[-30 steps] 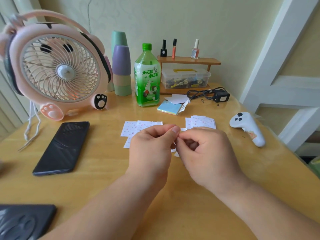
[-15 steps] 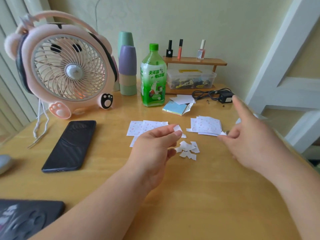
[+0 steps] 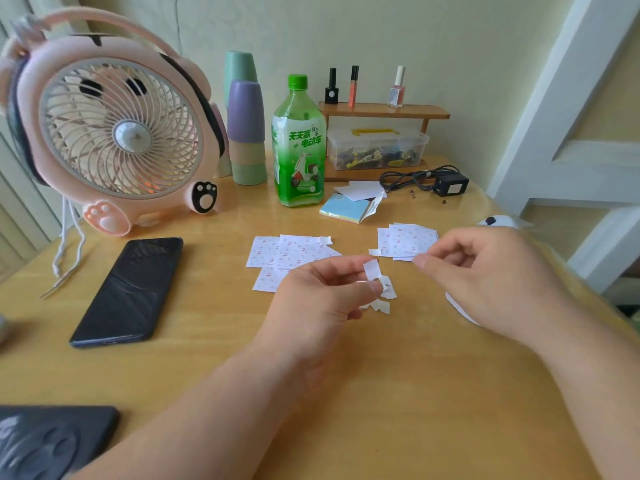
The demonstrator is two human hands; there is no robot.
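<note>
My left hand [image 3: 322,292] is pinching a small paper strip [image 3: 372,270] between thumb and forefinger, just above the torn scraps [image 3: 384,299] on the table [image 3: 346,393]. It will be featherlight, limp and easy to crease or tear, so a light pinch at the lower end suits it, never a squeeze. Its long axis stands close to upright, free end pointing up and the bottom tucked in my fingertips. My right hand [image 3: 485,271] hangs curled at the near edge of the stack of printed sheets [image 3: 405,239] — whether those fingertips have caught a sheet, I can't tell from here. Top sheet would slide easily — lift it by a corner.
</note>
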